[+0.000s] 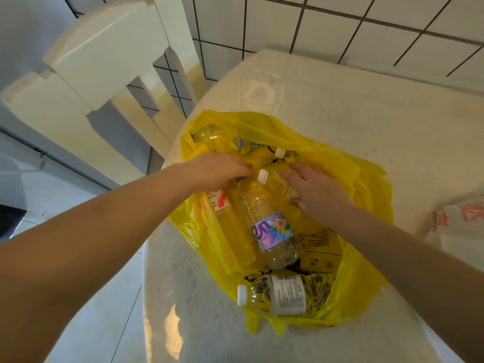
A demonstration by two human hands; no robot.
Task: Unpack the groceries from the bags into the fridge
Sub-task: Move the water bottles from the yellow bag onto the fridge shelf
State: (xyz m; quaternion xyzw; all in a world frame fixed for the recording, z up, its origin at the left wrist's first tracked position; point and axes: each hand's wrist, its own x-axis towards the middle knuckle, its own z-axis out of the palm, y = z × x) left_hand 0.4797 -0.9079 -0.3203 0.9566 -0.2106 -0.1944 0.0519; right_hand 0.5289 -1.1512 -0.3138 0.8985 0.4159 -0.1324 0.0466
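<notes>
Groceries sit in a yellow plastic bag (pixel 366 179) lying open on a bench (pixel 340 100) covered with a pale patterned cloth, beside a white wooden chair (pixel 104 61) and a white tiled wall (pixel 366 27). A white bag with red print (pixel 461 221) lies at the bench's right edge. Inside the yellow bag lie a brown cardboard box (pixel 320 250), a clear bottle with a colourful label (pixel 267 218), a bottle with a red-and-white label (pixel 222 205) just left of it, and a bottle with a white label (pixel 277 294) nearest the camera. More bottles (pixel 212 134) lie at the far end. The left hand (pixel 217 170) reaches in, its fingers (pixel 243 169) curled onto the top of the red-and-white bottle. The right hand (pixel 317 192) rests flat, fingers spread loosely, on the bag's contents just right of the colourful bottle's white cap (pixel 262 176).
</notes>
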